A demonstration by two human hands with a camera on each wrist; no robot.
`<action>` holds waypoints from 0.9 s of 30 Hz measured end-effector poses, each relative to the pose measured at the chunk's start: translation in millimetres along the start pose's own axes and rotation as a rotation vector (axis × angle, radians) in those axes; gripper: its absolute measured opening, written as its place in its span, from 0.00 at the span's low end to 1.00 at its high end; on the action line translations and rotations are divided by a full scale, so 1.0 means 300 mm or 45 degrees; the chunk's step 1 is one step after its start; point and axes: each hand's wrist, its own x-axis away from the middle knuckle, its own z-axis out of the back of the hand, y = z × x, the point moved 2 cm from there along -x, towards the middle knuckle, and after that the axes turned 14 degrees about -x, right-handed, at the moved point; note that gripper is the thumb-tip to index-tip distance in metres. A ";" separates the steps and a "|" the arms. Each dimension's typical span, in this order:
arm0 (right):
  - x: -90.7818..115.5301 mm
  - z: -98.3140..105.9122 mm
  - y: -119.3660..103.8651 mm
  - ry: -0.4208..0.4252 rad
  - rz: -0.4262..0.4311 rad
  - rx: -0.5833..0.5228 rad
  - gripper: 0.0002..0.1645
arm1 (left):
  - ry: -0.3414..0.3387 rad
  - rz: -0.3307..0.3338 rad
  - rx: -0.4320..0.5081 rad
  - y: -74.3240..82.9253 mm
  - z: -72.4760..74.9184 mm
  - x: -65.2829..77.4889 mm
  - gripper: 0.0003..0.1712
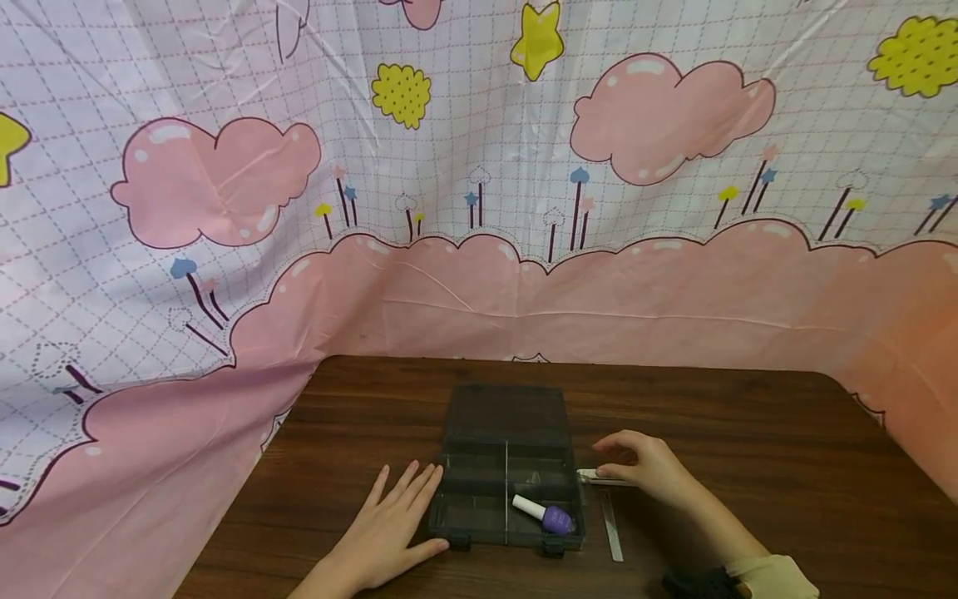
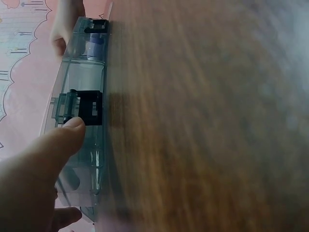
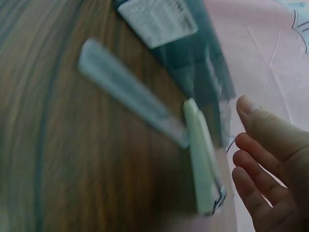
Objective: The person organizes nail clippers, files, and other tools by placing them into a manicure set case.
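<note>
A dark see-through plastic case (image 1: 509, 537) lies with its lid (image 1: 509, 414) folded back, its tray split by dividers. Inside the front right compartment rests a purple nail polish bottle (image 1: 556, 521) with a white cap. My left hand (image 1: 389, 524) lies with straight fingers at the case's left side, its thumb by a black latch (image 2: 91, 107) in the left wrist view. On the right, my right hand (image 1: 651, 470) hovers at a pale nail clipper (image 3: 199, 157), fingers loosely bent and apart from it in the right wrist view. A flat nail file (image 3: 128, 89) lies beside the clipper.
Everything stands on a dark wooden table (image 1: 359, 408). A printed curtain (image 1: 464, 299) with pink clouds hangs behind and along the sides. A white label (image 3: 157, 21) is stuck on the case's right side. A dark item (image 1: 699, 584) sits near my right sleeve.
</note>
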 end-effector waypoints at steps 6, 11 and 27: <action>0.033 0.022 0.049 -0.022 -0.054 0.048 0.23 | -0.001 0.004 0.002 -0.002 -0.004 0.000 0.53; 0.044 0.030 0.071 -0.024 -0.084 0.048 0.21 | 0.009 0.000 0.004 -0.002 -0.004 -0.002 0.53; 0.053 0.023 0.086 -0.047 -0.063 0.059 0.15 | -0.015 0.006 0.014 -0.003 -0.008 0.000 0.53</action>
